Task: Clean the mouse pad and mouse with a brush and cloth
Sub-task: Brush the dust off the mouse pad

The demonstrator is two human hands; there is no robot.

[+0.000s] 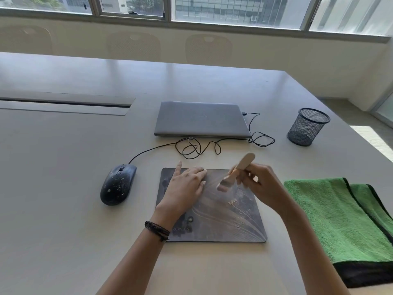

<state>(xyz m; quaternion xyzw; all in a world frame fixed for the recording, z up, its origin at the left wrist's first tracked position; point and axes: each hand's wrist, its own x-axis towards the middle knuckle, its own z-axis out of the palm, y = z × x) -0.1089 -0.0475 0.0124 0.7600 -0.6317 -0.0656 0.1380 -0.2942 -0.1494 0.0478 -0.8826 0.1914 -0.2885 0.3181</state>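
**Brush down on the mouse pad**

We note the mouse pad (223, 220) lying toward the near edge of the table (63, 145), flecked with crumbs. Left hand (187, 184) lies flat on its far left part, fingers straight, pressing down. Right hand (261, 184) pinches the brush (236, 171) by the handle, bristles touching the mouse pad. Speckled mouse (118, 184) sits just left of it. We see the folded green cloth (340, 220) by the table's right edge.
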